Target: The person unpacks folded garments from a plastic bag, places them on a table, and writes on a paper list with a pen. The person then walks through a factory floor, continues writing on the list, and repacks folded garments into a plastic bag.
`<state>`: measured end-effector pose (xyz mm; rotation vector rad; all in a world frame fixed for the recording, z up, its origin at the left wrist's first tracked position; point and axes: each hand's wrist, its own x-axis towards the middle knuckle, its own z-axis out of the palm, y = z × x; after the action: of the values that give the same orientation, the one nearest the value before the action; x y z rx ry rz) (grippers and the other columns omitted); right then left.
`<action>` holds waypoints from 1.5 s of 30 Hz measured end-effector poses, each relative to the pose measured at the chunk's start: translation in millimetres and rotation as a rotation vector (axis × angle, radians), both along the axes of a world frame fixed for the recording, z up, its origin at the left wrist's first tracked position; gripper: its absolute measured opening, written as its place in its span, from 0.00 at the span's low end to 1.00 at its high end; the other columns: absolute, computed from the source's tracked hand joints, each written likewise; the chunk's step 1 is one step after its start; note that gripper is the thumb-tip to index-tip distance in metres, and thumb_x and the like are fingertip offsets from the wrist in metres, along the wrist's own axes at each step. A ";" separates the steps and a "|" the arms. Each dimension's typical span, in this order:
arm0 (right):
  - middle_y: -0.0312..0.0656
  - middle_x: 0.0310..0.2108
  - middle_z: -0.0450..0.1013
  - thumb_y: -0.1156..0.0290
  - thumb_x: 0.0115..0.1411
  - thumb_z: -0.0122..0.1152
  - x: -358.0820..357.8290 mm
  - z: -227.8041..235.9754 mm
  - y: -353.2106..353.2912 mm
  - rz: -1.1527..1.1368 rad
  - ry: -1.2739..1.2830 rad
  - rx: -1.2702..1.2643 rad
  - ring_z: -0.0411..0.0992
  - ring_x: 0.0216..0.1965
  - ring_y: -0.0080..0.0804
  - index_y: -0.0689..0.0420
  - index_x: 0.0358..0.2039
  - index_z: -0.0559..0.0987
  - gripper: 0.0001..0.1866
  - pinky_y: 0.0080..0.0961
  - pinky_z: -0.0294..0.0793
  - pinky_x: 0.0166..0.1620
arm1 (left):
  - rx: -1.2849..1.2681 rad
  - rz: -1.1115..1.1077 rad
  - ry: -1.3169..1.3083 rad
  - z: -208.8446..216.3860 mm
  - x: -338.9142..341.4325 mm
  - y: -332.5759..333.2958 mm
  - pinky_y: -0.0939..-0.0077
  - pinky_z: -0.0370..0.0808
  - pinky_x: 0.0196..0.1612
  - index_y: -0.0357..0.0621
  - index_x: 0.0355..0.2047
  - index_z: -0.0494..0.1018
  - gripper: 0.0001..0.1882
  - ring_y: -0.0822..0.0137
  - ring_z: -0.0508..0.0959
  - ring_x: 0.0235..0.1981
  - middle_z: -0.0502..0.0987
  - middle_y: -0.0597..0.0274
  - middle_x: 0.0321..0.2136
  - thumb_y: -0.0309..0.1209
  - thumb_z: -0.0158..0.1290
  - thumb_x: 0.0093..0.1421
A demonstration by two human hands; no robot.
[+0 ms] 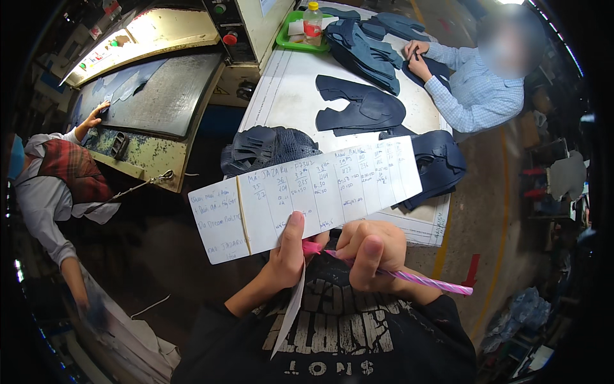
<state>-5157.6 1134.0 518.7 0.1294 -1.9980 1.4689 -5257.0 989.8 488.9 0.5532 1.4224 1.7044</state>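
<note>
My left hand (286, 257) is closed on a long white card (307, 208) covered in handwritten columns, thumb on top of its near edge. A tan rubber band (243, 216) runs across the card's left part. A small pink pen cap (311, 248) shows beside that thumb. My right hand (371, 251) grips a pink-and-purple striped pen (435, 281), whose tip points left toward the cap, a small gap apart. Below my left hand hangs a thin white sheet (291, 313), seen nearly edge-on. The fingers under the card are hidden.
Dark leather shoe-upper pieces (361, 105) lie in piles on the white table (288, 96). A green tray (295, 43) with a bottle (313, 24) stands at its far end. One person (476, 89) handles pieces at right; another (54, 173) reaches onto a pressing machine's bed (160, 89) at left.
</note>
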 end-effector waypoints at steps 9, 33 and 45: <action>0.42 0.18 0.68 0.74 0.70 0.54 2.4 5.1 -7.2 0.047 -0.280 0.097 0.72 0.17 0.40 0.59 0.27 0.71 0.12 0.31 0.70 0.24 | 0.076 0.035 -0.069 2.9 6.7 1.5 0.67 0.73 0.58 0.33 0.61 0.68 0.30 0.61 0.77 0.52 0.77 0.50 0.51 0.45 0.28 0.77; 0.42 0.17 0.71 0.74 0.68 0.57 142.3 -14.8 23.7 -0.297 -0.127 0.144 0.74 0.18 0.40 0.60 0.31 0.73 0.07 0.35 0.73 0.24 | -0.017 -0.127 -0.382 -4.2 110.1 67.4 0.62 0.70 0.62 0.38 0.65 0.64 0.36 0.58 0.75 0.58 0.74 0.49 0.57 0.56 0.42 0.70; 0.39 0.19 0.71 0.72 0.72 0.53 387.9 -19.9 77.0 -0.805 -0.084 0.034 0.74 0.18 0.33 0.60 0.31 0.74 0.10 0.28 0.75 0.26 | -0.257 -0.355 -0.412 2.1 352.2 213.2 0.63 0.72 0.58 0.40 0.62 0.69 0.34 0.58 0.78 0.54 0.78 0.50 0.54 0.54 0.47 0.67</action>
<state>-4769.8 1211.0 498.9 -0.6583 -1.8060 0.9192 -4904.9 1203.0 491.0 0.2703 1.1414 1.2424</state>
